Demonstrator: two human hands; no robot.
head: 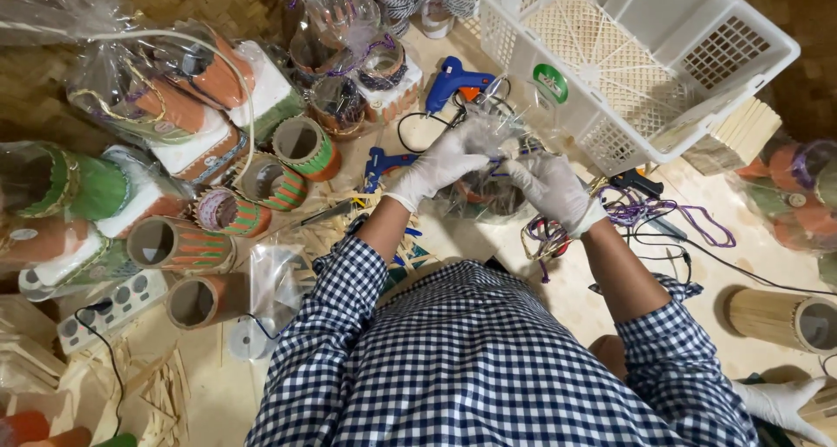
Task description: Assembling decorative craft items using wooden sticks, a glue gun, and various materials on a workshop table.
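Note:
Both hands wear white gloves and meet over a small container wrapped in clear cellophane. My left hand pinches the gathered top of the wrap. My right hand grips the same bunched cellophane from the other side, with a thin purple ribbon at the gather. The container inside is mostly hidden by the wrap and my hands. My sleeves are blue-and-white check.
A white plastic basket stands at the back right. Two blue glue guns lie behind my hands. Striped cylinder holders and wrapped ones crowd the left. Purple cords, a power strip, a bamboo cylinder, another gloved hand.

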